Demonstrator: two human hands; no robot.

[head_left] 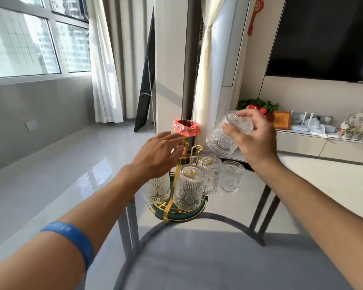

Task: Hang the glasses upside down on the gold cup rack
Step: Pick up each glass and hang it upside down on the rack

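Note:
The gold cup rack (188,152) stands on a round green, gold-rimmed base (176,213) on a glass table. Three embossed clear glasses hang upside down on it: one at the left (156,190), one at the front (189,190), one at the back right (210,176). Another glass (232,176) stands on the table just right of the rack. My right hand (254,137) holds a fifth glass (224,139) by its base, tilted mouth-down above the rack's right side. My left hand (159,155) hovers with fingers spread beside the rack's top, over the left glass.
The glass table (218,237) has a dark curved frame and legs. Behind the rack stands a bin with a red liner (186,127). A low cabinet (323,143) with ornaments runs along the right wall under a dark screen.

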